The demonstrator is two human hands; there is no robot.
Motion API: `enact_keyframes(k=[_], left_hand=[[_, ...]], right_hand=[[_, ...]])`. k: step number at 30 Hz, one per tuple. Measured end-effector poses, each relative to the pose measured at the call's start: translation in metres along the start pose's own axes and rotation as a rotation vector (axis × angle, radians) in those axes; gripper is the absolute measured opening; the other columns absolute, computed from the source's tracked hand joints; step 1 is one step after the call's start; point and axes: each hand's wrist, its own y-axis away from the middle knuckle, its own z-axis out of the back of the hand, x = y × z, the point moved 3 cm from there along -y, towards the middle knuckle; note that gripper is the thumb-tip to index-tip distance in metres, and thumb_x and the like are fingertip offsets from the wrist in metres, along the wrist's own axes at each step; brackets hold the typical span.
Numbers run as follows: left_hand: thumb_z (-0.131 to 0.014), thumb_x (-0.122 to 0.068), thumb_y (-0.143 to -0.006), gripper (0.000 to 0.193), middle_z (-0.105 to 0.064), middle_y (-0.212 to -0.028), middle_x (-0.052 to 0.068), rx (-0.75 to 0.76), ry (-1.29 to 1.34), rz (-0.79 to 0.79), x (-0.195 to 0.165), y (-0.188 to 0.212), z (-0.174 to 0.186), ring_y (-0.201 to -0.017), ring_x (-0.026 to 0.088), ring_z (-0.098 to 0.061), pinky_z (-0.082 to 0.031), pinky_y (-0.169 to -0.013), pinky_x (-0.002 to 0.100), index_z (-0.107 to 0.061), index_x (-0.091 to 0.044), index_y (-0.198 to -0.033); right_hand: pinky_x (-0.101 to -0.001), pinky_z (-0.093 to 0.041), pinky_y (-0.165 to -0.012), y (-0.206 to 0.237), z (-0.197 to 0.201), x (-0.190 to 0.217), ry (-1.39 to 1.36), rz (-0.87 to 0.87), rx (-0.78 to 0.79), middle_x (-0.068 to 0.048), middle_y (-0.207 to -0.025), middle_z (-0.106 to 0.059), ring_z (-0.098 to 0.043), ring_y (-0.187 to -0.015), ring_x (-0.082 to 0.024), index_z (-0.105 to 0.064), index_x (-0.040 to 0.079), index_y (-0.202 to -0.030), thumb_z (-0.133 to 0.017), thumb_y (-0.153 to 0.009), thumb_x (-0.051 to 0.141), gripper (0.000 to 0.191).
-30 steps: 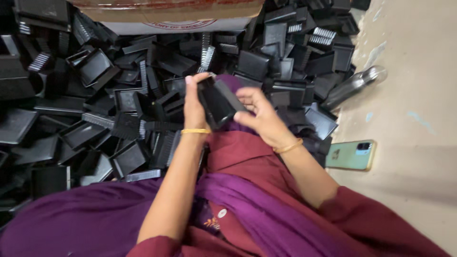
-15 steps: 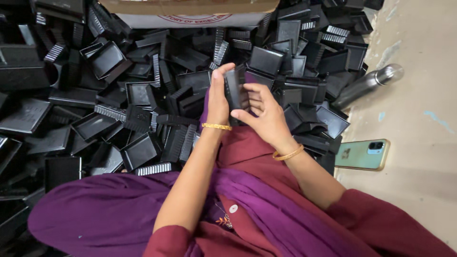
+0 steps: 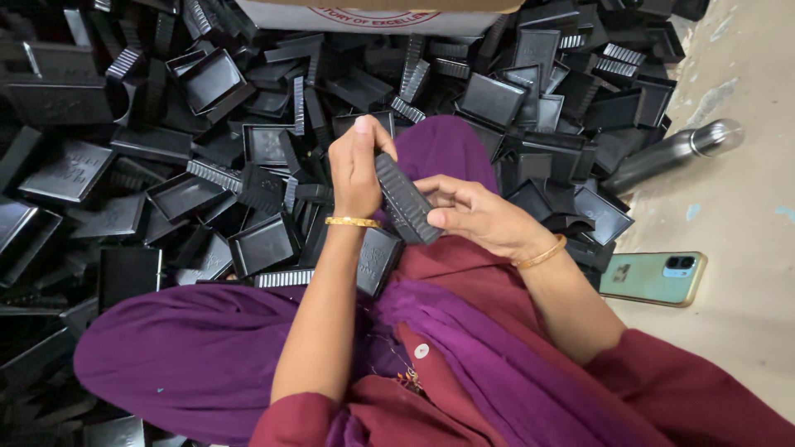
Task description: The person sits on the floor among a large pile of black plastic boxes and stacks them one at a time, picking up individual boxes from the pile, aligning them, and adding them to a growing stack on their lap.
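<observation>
Your left hand is clenched around the upper end of a black plastic part, thumb up, with a thin gold bangle at the wrist. Your right hand grips the same part from the other side, fingers curled over its lower end, and it too wears a gold bangle. The part is a flat, narrow rectangle with a ribbed, ridged edge, held tilted on its side above your lap, just in front of your purple-draped knee. A second black tray-shaped piece rests against your lap just below the hands. Beyond your hands, the floor ahead and to your left is covered by a dense heap of black trays: shallow rectangular moulded pieces with raised rims and matte surfaces, some showing comb-like ribbed edges, lying at every angle and overlapping. At the far top edge sits a cardboard box, pale on its side, with part of a round red printed emblem showing. To your right the heap ends and bare, pale, scuffed concrete floor opens out. There, a metal bottle, silver and cylindrical, lies on its side at the heap's edge, and nearer you a pale green phone lies face down, close to your right forearm.
</observation>
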Motion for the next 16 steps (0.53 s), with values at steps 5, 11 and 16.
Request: enact_keyframes(k=[5,11,16], left_hand=[[-0.032,-0.031,-0.111,0.057,-0.057,-0.065,0.007,-0.391,-0.229,0.028,0.012,0.011,0.013,-0.060,0.021,-0.055,-0.040,-0.062,0.038,-0.057,-0.001,-0.070],[-0.032,-0.035,-0.113,0.055,-0.062,-0.076,0.010,-0.496,-0.053,0.176,0.036,0.026,0.046,-0.073,0.022,-0.058,-0.046,-0.072,0.035,-0.063,-0.002,-0.082],[-0.067,-0.044,-0.105,0.048,-0.067,-0.129,0.015,0.026,-0.641,-0.179,0.034,0.028,0.052,-0.124,0.032,-0.057,-0.046,-0.107,0.044,-0.063,-0.002,-0.127]], right_hand=[[-0.0280,-0.057,-0.090,0.001,-0.027,-0.004,0.463,0.219,-0.391,-0.004,-0.108,-0.073,-0.069,-0.099,-0.010,-0.063,-0.002,-0.125,-0.072,-0.095,0.018,0.037],[-0.0312,-0.052,-0.064,-0.019,-0.049,0.024,1.022,0.460,-0.416,-0.009,-0.077,-0.065,-0.063,-0.071,-0.012,-0.067,0.000,-0.098,-0.079,-0.089,0.022,0.027],[-0.0291,-0.054,-0.086,-0.094,0.008,0.106,0.306,0.659,-0.418,-0.002,-0.101,-0.065,-0.062,-0.096,-0.015,-0.060,0.005,-0.105,-0.073,-0.101,0.041,0.039]])
